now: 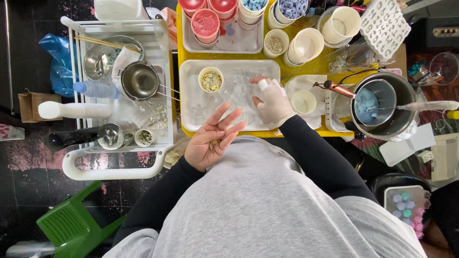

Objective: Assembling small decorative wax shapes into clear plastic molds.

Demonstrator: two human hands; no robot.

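My left hand (213, 138) is bare, palm up with fingers spread, at the near edge of a white tray (191, 119); a few small bits lie in its palm. My right hand (273, 101), in a white glove, rests over clear moulds (236, 93) on that tray, with its fingertips pinched near a small white piece. A small white cup of pale flat pieces (211, 79) stands on the tray's far left part.
A yellow table (180, 52) carries a second tray (224, 44) with pink and blue filled cups, several white cups and a pot with blue wax (377, 102). A white cart (114, 167) at left holds metal pots and bottles. A green stool (71, 224) stands lower left.
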